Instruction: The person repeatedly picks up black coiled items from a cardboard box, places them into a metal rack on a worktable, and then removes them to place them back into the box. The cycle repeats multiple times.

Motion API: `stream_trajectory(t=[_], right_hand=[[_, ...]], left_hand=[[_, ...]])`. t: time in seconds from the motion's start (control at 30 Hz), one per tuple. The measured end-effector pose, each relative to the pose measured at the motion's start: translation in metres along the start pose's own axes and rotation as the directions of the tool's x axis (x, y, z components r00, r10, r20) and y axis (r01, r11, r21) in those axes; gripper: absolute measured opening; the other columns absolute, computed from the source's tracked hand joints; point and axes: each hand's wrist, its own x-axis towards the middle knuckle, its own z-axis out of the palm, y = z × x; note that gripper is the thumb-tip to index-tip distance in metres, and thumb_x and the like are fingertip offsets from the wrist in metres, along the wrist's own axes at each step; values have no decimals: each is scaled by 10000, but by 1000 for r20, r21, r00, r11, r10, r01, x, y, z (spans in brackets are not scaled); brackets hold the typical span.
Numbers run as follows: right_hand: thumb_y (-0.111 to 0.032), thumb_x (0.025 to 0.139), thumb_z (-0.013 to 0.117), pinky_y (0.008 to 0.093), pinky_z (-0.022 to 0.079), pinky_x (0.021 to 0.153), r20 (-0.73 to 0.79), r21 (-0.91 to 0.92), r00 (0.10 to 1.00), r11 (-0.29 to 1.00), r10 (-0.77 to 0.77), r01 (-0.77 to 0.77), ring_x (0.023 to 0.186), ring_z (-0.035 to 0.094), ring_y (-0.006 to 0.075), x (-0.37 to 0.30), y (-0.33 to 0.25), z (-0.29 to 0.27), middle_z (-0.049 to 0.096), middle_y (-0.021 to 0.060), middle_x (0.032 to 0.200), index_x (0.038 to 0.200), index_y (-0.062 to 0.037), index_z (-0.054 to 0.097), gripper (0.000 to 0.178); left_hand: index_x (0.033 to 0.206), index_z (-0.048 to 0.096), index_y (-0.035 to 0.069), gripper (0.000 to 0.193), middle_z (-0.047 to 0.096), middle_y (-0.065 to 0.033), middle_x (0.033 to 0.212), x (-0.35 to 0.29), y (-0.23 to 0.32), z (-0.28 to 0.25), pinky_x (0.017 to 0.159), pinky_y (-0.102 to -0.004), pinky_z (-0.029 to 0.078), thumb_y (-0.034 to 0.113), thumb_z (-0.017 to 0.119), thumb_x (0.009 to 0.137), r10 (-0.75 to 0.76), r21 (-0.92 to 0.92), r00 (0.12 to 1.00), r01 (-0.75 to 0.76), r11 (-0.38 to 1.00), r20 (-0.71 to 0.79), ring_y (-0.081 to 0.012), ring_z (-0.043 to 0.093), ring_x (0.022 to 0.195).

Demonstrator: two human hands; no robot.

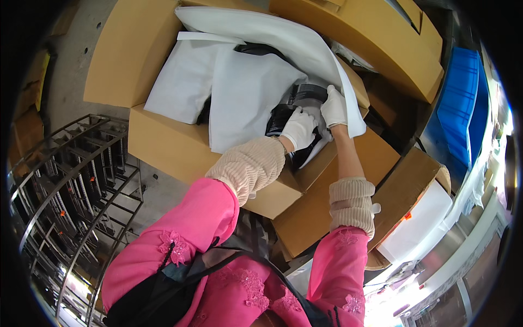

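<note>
Both my hands wear white gloves and reach into an open cardboard box [163,150]. My left hand [298,129] has its fingers bent down among black, glossy ribbed parts [279,118] and a grey, film-like wrap [315,111]; its grip is partly hidden. Just to the right, my right hand [334,108] is closed beside the wrap, against the edge of a large white padded sheet [261,27]. What its fingers hold is hidden. Another white sheet [239,98] drapes over the box's near wall, with black parts showing from under the sheets.
A wire-frame metal rack [81,180] holding dark parts stands at the left. More cardboard boxes [376,41] crowd the far side, and one with white lining [414,218] sits at the right. A blue plastic bin [460,106] is at the far right.
</note>
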Motion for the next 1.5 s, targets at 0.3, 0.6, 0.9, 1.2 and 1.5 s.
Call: stream_trajectory(t=[0.3,0.6,0.9,1.2,1.5], right_hand=[[-211,736,745,461,446,1000,114,186,960,944,254,-272,1135,564,432,-21,-2,48,576,280,1221,1336,-26,469,686],[-352,780,657,439,302,1097,-102,-2,929,934,355,-357,1290,392,405,-110,-65,73,448,296,1342,1349,77,412,754],[-183,875,527,426,481,889,-181,282,983,959,10,42,815,652,253,-286,-83,-11,662,67,816,826,-123,650,146],[-51,769,627,424,502,805,-873,224,152,659,464,-718,832,641,357,-701,34,-145,683,133,877,992,-64,696,233],[-552,757,703,457,497,801,-531,168,-199,-128,824,-977,804,658,364,-958,119,-86,685,157,901,1140,-125,683,573]], left_hand=[[854,662,36,175,637,-148,873,-10,-32,-12,909,-455,446,52,566,708,-25,-330,990,-23,944,-141,-324,567,986],[1096,641,49,422,517,-149,1255,47,-29,-24,979,-523,345,310,677,766,152,191,946,-98,977,-288,-359,427,1204],[1353,538,219,598,266,-83,1552,-64,-13,27,1041,-621,318,434,667,809,-96,411,990,46,910,100,-343,271,1400],[1272,558,-2,440,541,-197,1294,-84,-31,25,1030,-381,391,305,434,981,-266,-25,917,286,958,299,-287,504,1213],[908,692,77,185,689,-98,968,-297,192,88,801,-386,529,117,511,905,422,12,853,-440,898,-309,-288,656,888]])
